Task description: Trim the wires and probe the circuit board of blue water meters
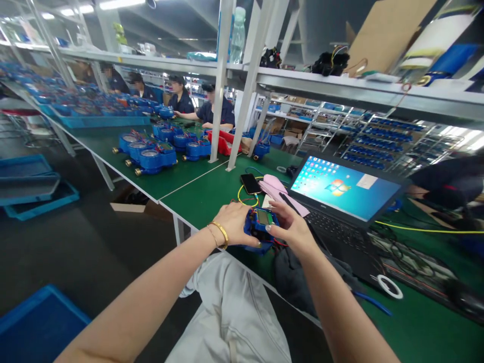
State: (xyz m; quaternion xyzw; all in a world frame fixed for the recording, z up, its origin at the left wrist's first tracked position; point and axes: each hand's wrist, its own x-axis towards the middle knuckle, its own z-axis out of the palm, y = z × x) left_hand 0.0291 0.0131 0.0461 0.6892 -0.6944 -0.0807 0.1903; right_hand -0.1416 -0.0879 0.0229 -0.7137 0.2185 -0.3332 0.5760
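A blue meter [263, 218] with a small greenish display stands at the near edge of the green table, partly covered by my hands. My left hand [235, 223] wraps its left side, thumb along the front. On the other side, my right hand [290, 226] holds the meter with its thumb at the display's right edge and its fingers bent over the top. Red wires come out beside the meter. Just behind lie a black phone [250, 183] and a pink cloth or paper piece [280, 194]. The meter's underside is hidden.
An open laptop [342, 189] stands right, with tangled cables and a white ring [389, 286] near it. Several blue meters [153, 157] sit farther left. Metal posts [217, 101] carry a shelf overhead. Co-workers [217, 112] sit across the table. Blue trays [38, 327] lie on the floor.
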